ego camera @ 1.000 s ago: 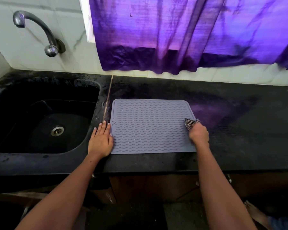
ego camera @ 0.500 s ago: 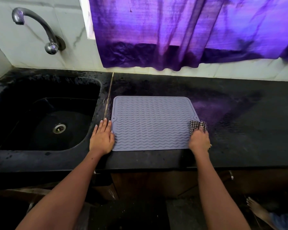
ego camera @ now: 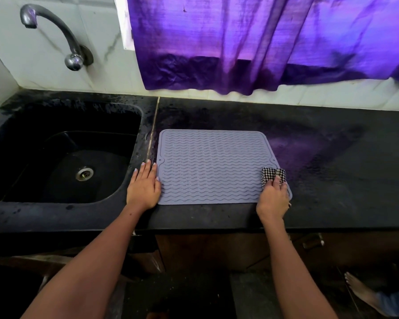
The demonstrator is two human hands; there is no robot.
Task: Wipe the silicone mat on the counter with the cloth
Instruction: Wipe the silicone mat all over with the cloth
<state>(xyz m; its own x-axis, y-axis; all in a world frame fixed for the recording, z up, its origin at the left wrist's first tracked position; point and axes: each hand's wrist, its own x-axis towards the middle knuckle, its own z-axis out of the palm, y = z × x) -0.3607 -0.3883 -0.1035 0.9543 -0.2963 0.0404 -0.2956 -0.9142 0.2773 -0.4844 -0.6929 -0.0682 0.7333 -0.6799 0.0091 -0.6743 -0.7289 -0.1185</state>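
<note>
Pressing flat, fingers straight, the left hand (ego camera: 144, 188) pins the silicone mat (ego camera: 210, 166) near the worktop (ego camera: 332, 157) front edge; the right hand (ego camera: 273, 196) grips the cloth (ego camera: 268, 175) at the mat's right edge.

One mat (ego camera: 213, 166), one cloth (ego camera: 272, 175), two hands (ego camera: 144, 186) (ego camera: 273, 199), one sink (ego camera: 62, 153), one tap (ego camera: 55, 35), one curtain (ego camera: 263, 42).

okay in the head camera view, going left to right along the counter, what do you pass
sink → left hand → silicone mat → checked cloth, held by the right hand → bare black counter
</note>
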